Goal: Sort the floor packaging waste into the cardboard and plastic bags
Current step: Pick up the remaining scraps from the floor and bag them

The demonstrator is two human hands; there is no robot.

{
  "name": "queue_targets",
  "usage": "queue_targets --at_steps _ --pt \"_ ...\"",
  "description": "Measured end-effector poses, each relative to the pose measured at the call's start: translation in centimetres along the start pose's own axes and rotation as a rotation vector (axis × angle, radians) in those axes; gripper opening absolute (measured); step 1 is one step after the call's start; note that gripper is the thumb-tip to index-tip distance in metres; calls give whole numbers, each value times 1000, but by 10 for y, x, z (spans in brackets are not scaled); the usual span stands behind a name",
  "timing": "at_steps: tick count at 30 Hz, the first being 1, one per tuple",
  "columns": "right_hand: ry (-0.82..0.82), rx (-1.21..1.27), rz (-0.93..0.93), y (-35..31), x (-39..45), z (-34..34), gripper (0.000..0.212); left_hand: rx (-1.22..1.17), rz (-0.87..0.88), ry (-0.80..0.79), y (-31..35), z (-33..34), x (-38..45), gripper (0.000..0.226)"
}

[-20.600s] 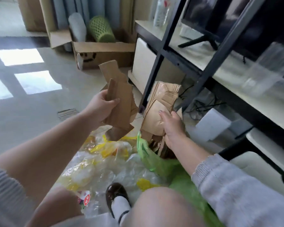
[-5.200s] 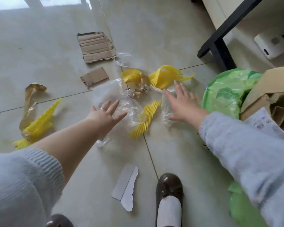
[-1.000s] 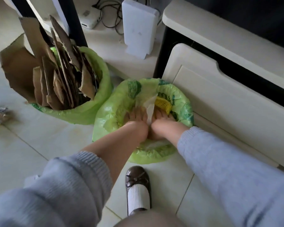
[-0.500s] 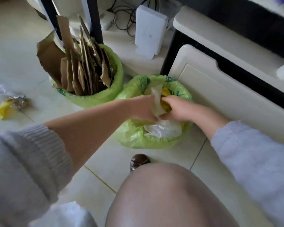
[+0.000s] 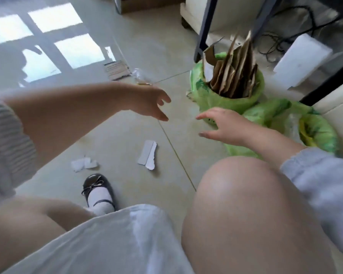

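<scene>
My left hand [image 5: 149, 101] and my right hand [image 5: 224, 124] hover open above the tiled floor, fingers apart, holding nothing. A green bag [image 5: 226, 99] stuffed with upright brown cardboard pieces [image 5: 234, 74] stands beyond my right hand. A second green bag [image 5: 321, 133] with clear and yellow plastic inside lies at the right. On the floor lie a white torn card strip [image 5: 148, 155], small white scraps [image 5: 83, 164], a corrugated cardboard piece [image 5: 117, 70] and a clear plastic wrapper [image 5: 141, 77].
A dark metal rack leg [image 5: 203, 32] stands behind the cardboard bag, with cables and a white box [image 5: 301, 60] beyond. A cream cabinet [image 5: 337, 103] sits at the right. My knee [image 5: 246, 204] and dark shoe [image 5: 97, 188] fill the foreground.
Both hands have come out of the plastic bag, let go of the plastic and swung left over the floor. The view has turned left toward the remaining scraps.
</scene>
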State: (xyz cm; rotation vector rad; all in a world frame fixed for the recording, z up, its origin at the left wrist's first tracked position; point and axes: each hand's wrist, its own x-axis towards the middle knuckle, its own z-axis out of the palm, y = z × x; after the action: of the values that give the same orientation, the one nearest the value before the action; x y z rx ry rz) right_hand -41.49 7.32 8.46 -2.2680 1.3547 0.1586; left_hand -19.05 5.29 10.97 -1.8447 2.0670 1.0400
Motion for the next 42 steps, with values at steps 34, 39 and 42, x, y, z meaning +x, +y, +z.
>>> queue_targets --at_steps 34,39,42 --pt "-380 -837 -935 -64 254 219 49 319 -250 14 -380 175 19 70" --pt "-590 -823 -732 -80 266 215 25 294 -330 5 -392 165 29 53" --pt "-577 -744 -619 -97 279 201 19 334 -311 -9 -396 160 33 35"
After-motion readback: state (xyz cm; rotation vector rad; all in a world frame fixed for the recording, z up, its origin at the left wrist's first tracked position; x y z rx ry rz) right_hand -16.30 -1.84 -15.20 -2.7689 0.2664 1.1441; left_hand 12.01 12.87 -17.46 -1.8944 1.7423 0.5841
